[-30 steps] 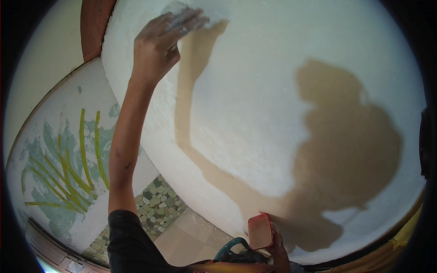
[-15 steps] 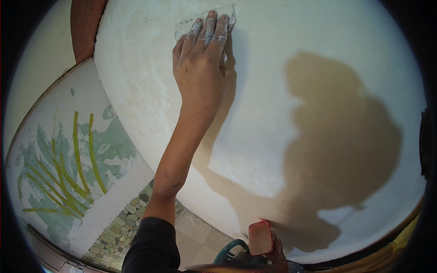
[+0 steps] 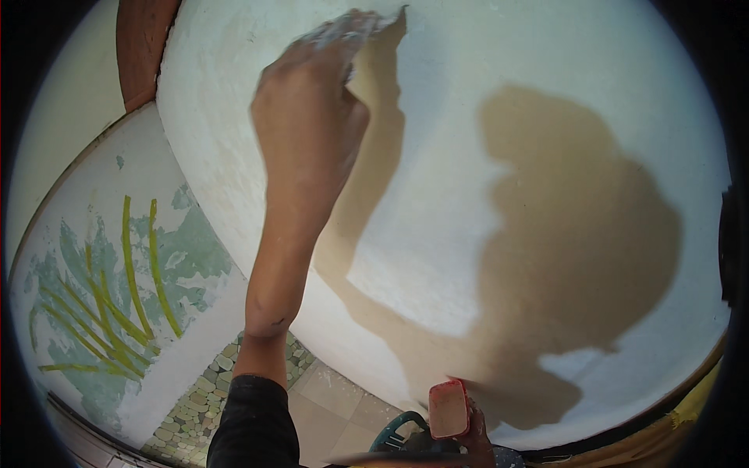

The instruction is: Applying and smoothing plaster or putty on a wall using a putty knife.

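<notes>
My left hand (image 3: 304, 109) reaches up over the white plastered wall (image 3: 449, 47), its whitened fingers blurred and closed on a thin scraper (image 3: 387, 17) that meets the surface near the top of the view. Low at right, my right hand (image 3: 476, 437) grips a red-rimmed rectangular container (image 3: 448, 408) of pale beige paste. The scraper is partly hidden by my fingers. My shadow falls across much of the wall.
A side wall (image 3: 195, 304) at left has patchy green paint and yellow-green strokes. A brown wooden frame (image 3: 140, 54) stands above it. Below lie pebble mosaic (image 3: 199, 402), tiles (image 3: 324, 402) and a teal plastic object (image 3: 394, 429). Yellow material (image 3: 694, 398) shows at lower right.
My left hand first moved rightward along the wall, then shifted slightly back leftward with the scraper, its wrist now tilted. My right hand with the container has barely moved.
</notes>
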Tool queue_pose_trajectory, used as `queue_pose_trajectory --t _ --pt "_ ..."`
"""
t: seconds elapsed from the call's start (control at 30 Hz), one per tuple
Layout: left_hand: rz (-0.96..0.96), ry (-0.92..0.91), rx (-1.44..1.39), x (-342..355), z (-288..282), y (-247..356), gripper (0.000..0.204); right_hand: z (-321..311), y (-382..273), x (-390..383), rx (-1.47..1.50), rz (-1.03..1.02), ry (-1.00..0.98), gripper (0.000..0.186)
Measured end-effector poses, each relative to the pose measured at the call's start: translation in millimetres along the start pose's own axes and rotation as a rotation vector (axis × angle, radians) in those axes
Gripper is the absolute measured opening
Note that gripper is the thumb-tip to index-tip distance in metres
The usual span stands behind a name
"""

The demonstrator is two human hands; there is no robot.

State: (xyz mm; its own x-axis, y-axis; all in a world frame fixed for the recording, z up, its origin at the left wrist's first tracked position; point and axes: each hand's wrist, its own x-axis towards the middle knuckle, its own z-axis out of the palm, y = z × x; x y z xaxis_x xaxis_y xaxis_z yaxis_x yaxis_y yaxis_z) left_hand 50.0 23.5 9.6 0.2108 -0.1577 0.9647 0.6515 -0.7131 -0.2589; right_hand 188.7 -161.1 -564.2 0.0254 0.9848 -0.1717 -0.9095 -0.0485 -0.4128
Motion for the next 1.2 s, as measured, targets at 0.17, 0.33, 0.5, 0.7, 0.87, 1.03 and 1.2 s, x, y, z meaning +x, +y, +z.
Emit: queue_pose_trajectory --t 0.17,0.33,0.5,0.7,0.87,1.03,1.2 --pt "0.088 -0.038 0.021 -12.6 2.8 18.6 0.065 -11.9 3.2 4.2 0.056 0.091 0.046 0.048" --pt "-0.073 -0.316 -0.154 -6.8 -19.5 27.8 0.062 -51.6 12.1 19.8 0.055 0.123 0.063 0.053" --pt "-0.064 -0.119 -0.037 4.4 -5.7 27.9 0.054 -93.6 29.7 35.5 0.087 0.149 0.091 0.056" --pt "0.002 -0.174 0.017 -19.1 -7.3 33.7 0.05 -80.3 36.0 34.9 0.104 0.115 0.065 0.055" --pt "-0.15 -0.214 -0.051 7.7 -21.6 31.9 0.049 -76.6 25.2 26.1 0.108 0.111 0.123 0.053" --pt "0.274 0.104 0.174 17.8 19.4 4.5 0.043 -71.2 28.9 28.4 0.125 0.108 0.088 0.053" --pt "-0.009 -0.254 -0.13 -3.0 -17.1 31.4 0.061 -69.1 25.0 33.1 0.091 0.105 0.096 0.053"
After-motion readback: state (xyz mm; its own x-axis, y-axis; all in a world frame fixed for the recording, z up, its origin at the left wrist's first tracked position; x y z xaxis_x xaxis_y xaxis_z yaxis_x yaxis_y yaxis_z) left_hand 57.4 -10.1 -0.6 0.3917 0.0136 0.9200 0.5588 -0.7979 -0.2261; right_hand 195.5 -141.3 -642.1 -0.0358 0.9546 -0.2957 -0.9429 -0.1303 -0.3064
